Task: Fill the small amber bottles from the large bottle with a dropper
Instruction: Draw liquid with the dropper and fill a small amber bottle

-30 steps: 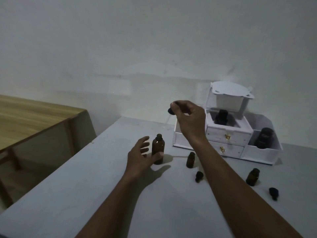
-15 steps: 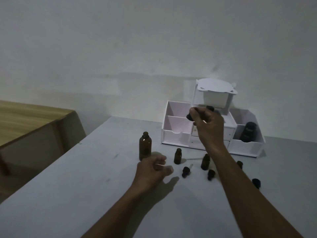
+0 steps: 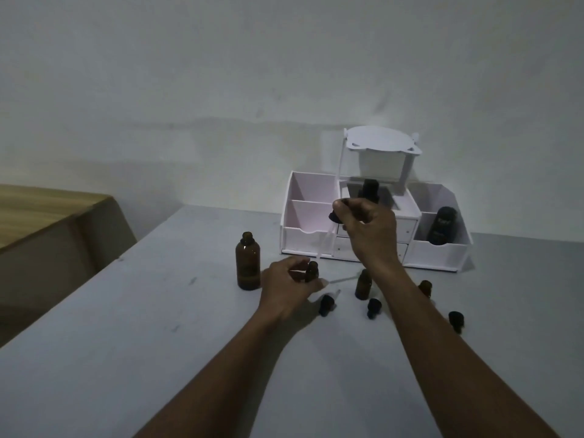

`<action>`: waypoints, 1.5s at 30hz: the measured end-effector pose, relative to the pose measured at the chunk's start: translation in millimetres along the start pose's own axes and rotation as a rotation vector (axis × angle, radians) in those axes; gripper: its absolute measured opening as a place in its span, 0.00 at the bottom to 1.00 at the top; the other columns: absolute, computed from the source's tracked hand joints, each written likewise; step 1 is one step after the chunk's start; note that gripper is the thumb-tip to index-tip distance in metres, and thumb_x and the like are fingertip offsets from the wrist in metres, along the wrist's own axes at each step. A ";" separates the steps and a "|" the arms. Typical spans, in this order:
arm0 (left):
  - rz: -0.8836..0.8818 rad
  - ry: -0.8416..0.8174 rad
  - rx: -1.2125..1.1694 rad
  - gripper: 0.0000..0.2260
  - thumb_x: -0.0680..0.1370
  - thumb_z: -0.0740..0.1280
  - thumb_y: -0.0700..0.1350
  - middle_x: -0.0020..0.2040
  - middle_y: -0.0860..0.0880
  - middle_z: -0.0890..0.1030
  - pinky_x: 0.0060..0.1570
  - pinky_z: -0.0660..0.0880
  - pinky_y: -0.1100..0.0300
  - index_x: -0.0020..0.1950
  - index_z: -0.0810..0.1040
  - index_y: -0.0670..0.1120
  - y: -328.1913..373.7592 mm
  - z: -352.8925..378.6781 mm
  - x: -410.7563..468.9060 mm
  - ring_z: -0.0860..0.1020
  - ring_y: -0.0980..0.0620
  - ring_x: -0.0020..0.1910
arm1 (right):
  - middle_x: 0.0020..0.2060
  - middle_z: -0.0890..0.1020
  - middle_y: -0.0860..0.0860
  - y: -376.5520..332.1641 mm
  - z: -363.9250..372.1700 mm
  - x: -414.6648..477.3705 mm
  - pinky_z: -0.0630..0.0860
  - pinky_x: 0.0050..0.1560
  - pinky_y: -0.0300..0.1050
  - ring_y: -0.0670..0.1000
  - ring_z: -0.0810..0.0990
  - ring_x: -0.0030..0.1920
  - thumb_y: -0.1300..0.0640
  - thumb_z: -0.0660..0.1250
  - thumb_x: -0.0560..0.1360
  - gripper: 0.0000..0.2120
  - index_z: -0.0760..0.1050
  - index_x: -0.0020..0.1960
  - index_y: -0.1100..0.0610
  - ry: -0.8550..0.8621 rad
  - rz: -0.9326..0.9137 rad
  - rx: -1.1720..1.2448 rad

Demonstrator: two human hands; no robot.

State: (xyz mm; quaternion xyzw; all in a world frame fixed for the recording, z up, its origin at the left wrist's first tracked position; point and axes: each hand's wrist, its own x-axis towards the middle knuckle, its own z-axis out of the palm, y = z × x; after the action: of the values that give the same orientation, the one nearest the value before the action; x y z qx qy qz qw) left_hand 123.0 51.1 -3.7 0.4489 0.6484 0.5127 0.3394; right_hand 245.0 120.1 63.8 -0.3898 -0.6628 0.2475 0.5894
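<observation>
The large amber bottle [image 3: 248, 266] stands uncapped on the grey table [image 3: 126, 358]. My left hand [image 3: 286, 289] grips a small amber bottle [image 3: 312, 271] just to its right. My right hand [image 3: 368, 230] pinches the black bulb of a dropper [image 3: 327, 240]; its clear glass tube slants down with the tip just above that small bottle's mouth. Another small amber bottle [image 3: 362, 284] stands beside my right wrist, and a third [image 3: 425, 287] shows past my right forearm. Three black caps lie on the table: one [image 3: 326, 305], a second [image 3: 374, 308] and a third [image 3: 456, 320].
A white desk organiser [image 3: 442, 254] stands at the table's far edge against the wall, with a dark bottle [image 3: 369, 189] in its middle and a black container [image 3: 441, 227] in its right bin. A wooden table [image 3: 47, 216] stands to the left.
My left hand has moved from a loose fist on the table onto the small bottle. My right hand has carried the dropper left, its tip now over that bottle.
</observation>
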 end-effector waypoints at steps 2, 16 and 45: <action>0.032 -0.005 0.024 0.15 0.69 0.82 0.46 0.49 0.57 0.82 0.59 0.80 0.52 0.47 0.79 0.58 -0.1 0.8 -1.2 0.81 0.53 0.52 | 0.38 0.82 0.37 1.0 1.1 -0.1 0.74 0.42 0.23 0.34 0.83 0.41 0.52 0.70 0.77 0.06 0.82 0.52 0.52 -0.003 -0.004 -0.007; 0.098 -0.049 0.114 0.13 0.76 0.74 0.39 0.51 0.55 0.81 0.53 0.73 0.63 0.60 0.83 0.46 -2.8 -7.5 -4.3 0.79 0.54 0.53 | 0.35 0.84 0.40 -1.5 6.4 -12.5 0.73 0.42 0.22 0.37 0.83 0.38 0.52 0.71 0.76 0.02 0.83 0.46 0.48 -0.036 -0.030 -0.027; 0.185 -0.034 0.134 0.21 0.74 0.77 0.44 0.62 0.52 0.81 0.40 0.73 0.72 0.66 0.79 0.50 -4.2 -22.6 -3.9 0.78 0.57 0.52 | 0.41 0.86 0.47 -19.7 5.4 -9.3 0.78 0.44 0.29 0.40 0.85 0.41 0.53 0.72 0.75 0.08 0.83 0.52 0.55 0.054 -0.117 0.033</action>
State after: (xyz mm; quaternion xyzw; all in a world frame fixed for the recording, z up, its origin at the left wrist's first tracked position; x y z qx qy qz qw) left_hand 103.1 39.0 -2.4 0.5369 0.6312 0.4898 0.2709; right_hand 235.3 101.9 72.9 -0.3474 -0.6641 0.2129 0.6269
